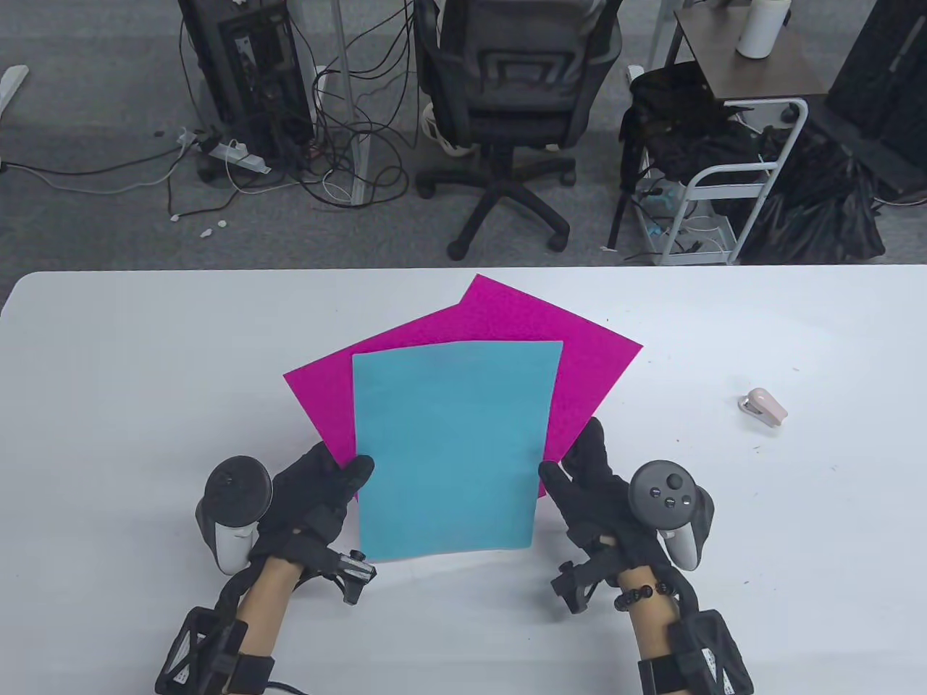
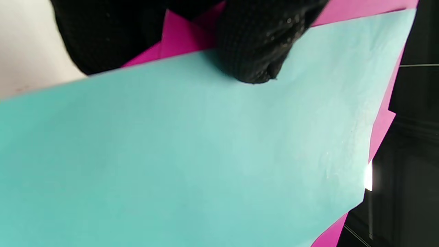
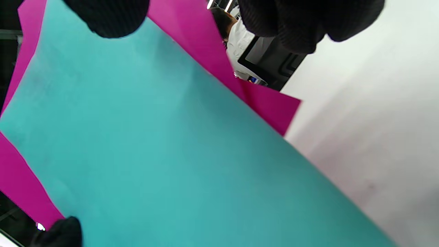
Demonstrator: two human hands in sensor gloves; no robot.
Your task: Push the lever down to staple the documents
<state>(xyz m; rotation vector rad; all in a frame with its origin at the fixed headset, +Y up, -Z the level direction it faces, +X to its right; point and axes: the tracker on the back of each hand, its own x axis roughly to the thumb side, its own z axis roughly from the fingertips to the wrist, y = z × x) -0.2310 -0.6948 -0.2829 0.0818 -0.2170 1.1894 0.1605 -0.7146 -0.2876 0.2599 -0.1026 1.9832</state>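
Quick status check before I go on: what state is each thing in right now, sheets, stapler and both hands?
Teal sheet: on top, held at both side edges.
Magenta sheets: fanned out askew behind the teal one, not squared.
Stapler: on the table to the right, untouched.
Left hand: grips the stack's left edge.
Right hand: grips the right edge.

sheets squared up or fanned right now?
Fanned. The blue sheet sits straight on top; the magenta sheets beneath splay out at angles past its edges. Both hands grip the stack's sides.
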